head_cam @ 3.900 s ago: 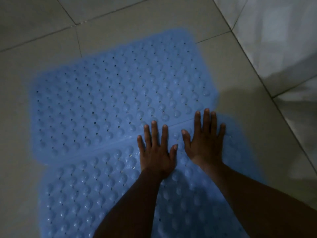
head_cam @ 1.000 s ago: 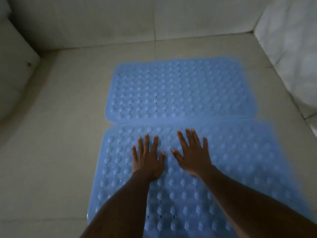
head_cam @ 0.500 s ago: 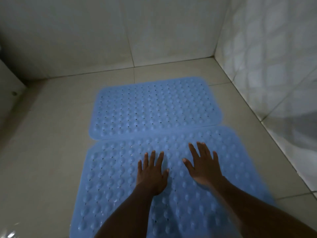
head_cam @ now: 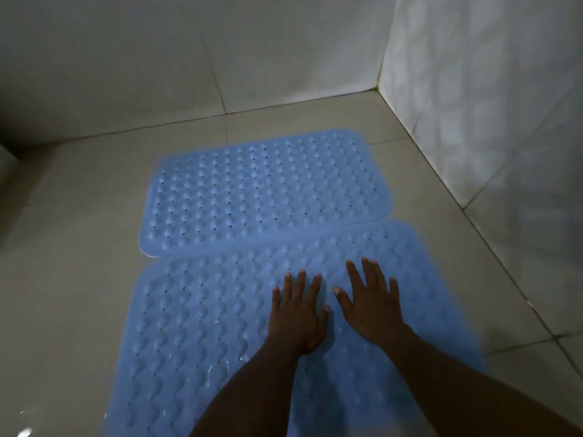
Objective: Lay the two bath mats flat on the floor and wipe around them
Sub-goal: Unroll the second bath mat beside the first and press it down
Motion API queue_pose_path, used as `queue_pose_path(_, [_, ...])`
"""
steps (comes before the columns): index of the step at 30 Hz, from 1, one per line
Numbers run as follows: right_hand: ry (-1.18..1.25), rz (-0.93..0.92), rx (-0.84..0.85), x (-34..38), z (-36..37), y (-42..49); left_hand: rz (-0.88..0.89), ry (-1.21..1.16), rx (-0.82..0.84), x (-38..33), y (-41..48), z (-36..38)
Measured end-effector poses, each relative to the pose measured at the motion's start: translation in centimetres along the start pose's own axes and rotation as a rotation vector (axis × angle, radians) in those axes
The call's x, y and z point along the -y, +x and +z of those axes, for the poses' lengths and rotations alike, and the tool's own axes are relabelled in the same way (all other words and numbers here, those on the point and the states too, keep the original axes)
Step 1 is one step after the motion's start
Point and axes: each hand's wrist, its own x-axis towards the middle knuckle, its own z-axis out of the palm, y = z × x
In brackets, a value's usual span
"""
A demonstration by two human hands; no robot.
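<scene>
- The floor (head_cam: pixel 79 279) is laid with large pale tiles divided by thin dark grout lines, and the whole room is dim.
- A tiled back wall (head_cam: pixel 189 58) meets the floor along a straight line at the far side; a second tiled wall (head_cam: pixel 489 105) stands on the right, and the two join in a corner beyond the mats.
- At the far left edge a darker strip of some raised fixture shows, too shadowed to identify.
- A small bright glint lies on the floor at the lower left, possibly wetness; it cannot be told for sure.
- The far bath mat (head_cam: pixel 265 190), blue with rows of raised bumps and small holes, lies flat on the floor near the back wall.
- The near bath mat (head_cam: pixel 195 326), of the same blue and pattern, lies flat just in front of it; their long edges touch or slightly overlap along a slanted seam.
- The near mat's right side runs close to the right wall, with a strip of bare tile between.
- The left hand (head_cam: pixel 298 316) rests palm down on the near mat, fingers spread, gripping nothing.
- The right hand (head_cam: pixel 372 305) lies just beside it, also flat and splayed, holding nothing.
- Both forearms cross the near mat's lower part and hide some of it.
</scene>
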Motion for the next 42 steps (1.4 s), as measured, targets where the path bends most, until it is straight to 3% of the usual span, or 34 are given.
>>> queue_pose_path(8, [0.035, 0.066, -0.052, -2.1, 1.1, -0.1, 0.007, 0.022, 0.040, -1.6, 0.6, 0.9])
queue_pose_path(16, [0.013, 0.154, -0.129, -5.2, 2.4, 0.3, 0.072, -0.008, -0.025, -4.4, 2.0, 2.0])
queue_pose_path(22, [-0.007, 0.180, -0.266, -7.2, 3.4, 2.7, 0.094, -0.056, -0.170, -6.5, 5.0, 3.0])
queue_pose_path(27, [-0.062, 0.189, -0.227, -8.6, 4.4, 3.4, 0.107, 0.001, -0.231, -6.1, 6.8, 4.7])
queue_pose_path(42, [-0.097, 0.226, -0.175, -8.0, 3.7, 3.5, 0.082, 0.093, -0.090, -6.4, 6.9, 3.7])
